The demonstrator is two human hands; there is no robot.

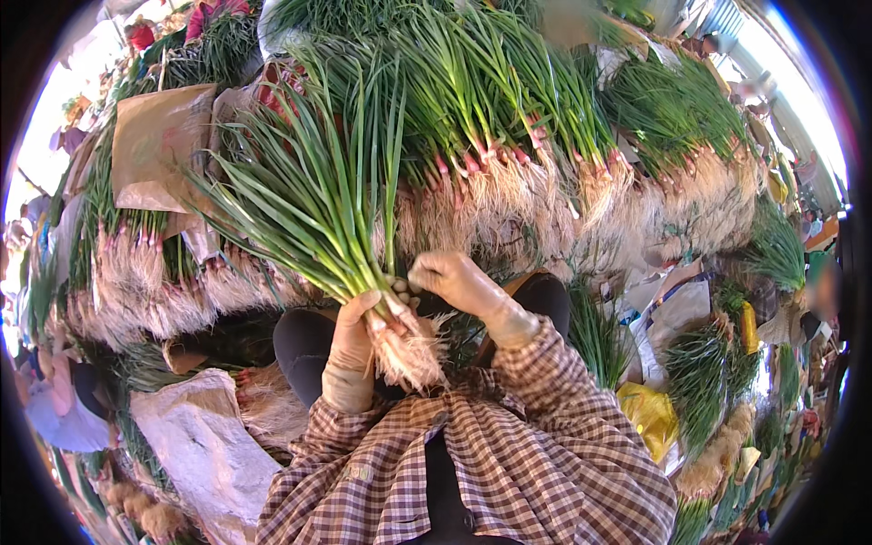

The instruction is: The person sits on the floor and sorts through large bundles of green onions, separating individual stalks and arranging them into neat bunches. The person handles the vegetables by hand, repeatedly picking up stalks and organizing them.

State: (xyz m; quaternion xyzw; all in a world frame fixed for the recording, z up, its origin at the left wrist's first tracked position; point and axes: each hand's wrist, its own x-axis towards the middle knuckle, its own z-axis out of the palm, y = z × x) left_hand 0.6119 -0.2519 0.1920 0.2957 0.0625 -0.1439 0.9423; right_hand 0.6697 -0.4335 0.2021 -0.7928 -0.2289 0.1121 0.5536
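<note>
My left hand (349, 344), in a thin pale glove, grips a bunch of spring onions (368, 262) near its white bases. Long green leaves fan up and to the left, while the stringy roots (409, 354) hang towards my lap. Left fingertips show on the far side of the stems. My right hand (460, 286), also gloved, is curled just right of the stems, its fingers slightly blurred. Whether anything thin is pinched there is hidden. A single stalk (390, 231) stands upright beside the bunch, close to my left fingertips.
A long pile of spring onions (504, 157) lies before me, roots facing me. Brown paper (163, 150) covers part of the left pile. A whitish sack (204, 443) lies at lower left, a yellow plastic bag (647, 419) at right. Another person (65, 402) sits at far left.
</note>
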